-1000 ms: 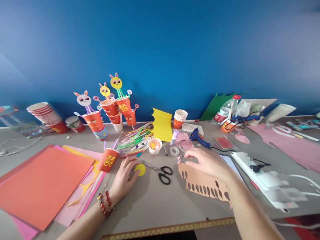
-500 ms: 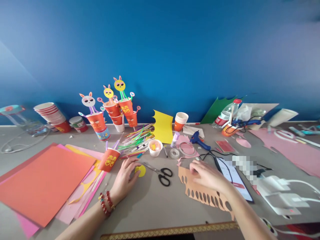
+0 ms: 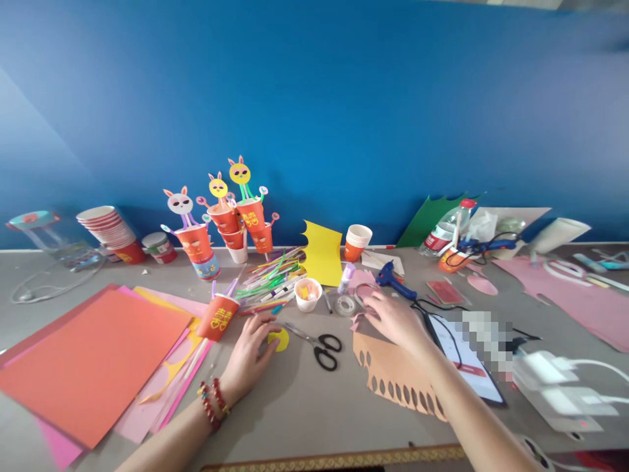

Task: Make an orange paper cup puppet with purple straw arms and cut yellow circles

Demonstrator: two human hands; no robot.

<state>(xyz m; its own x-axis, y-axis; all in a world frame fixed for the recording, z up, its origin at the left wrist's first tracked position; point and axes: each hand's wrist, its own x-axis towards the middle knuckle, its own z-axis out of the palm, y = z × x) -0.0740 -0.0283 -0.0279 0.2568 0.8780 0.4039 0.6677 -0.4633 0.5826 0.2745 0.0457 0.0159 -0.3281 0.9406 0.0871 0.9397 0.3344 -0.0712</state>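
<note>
My left hand rests on the table, its fingers loosely curved and apart, beside a yellow paper circle that its fingertips touch or nearly touch. Nothing is gripped in it. My right hand reaches forward above the orange paper strip with cut-out holes. Its fingertips are at the large tape ring, open; whether they touch it is unclear. Between the hands lie black-handled scissors, blades pointing toward my left hand. A smaller roll of tape and a glue stick are near my right fingertips.
Coloured paper sheets and a tilted red cup are at left. Rabbit-faced cup figures stand behind. Pipe cleaners and pens, a cup of scraps, a blue glue gun, a phone-like screen and plugged chargers surround the hands.
My right hand has moved forward and left, from over the orange strip to the tape ring, its fingers stretching out. My left hand stays by the yellow circle. The view has shifted slightly.
</note>
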